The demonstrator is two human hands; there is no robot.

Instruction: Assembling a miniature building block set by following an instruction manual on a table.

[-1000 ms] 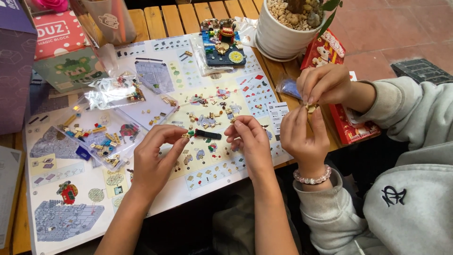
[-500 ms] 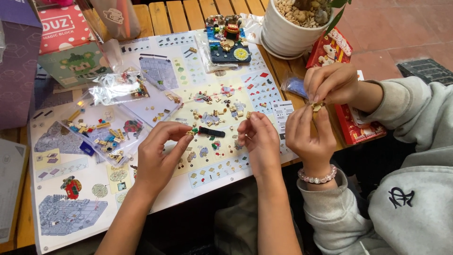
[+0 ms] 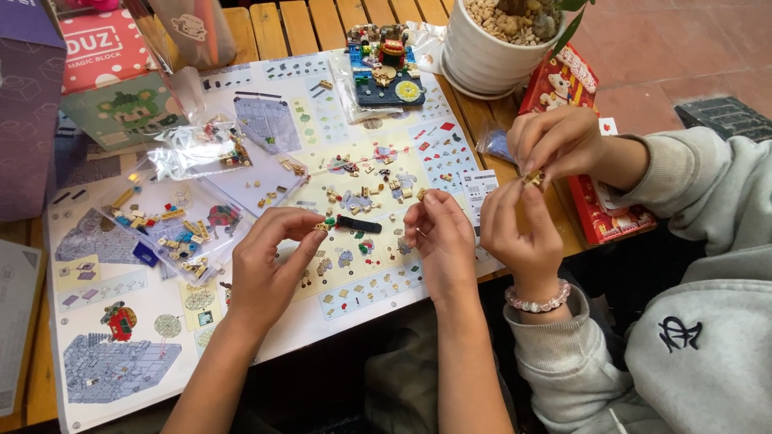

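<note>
Bricks [image 3: 323,226] unchanged in left hand [image 3: 269,265]; right hand [image 3: 442,237] barely shifted.

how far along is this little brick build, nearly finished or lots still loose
Done: a small partial model stands on a dark base at the top of the instruction sheet. In hand: the left hand pinches a tiny piece by a black tool; the right hand holds a tan piece. A second person's hands join another bit. Left: many loose bricks on the sheet and in the clear tray.
</note>
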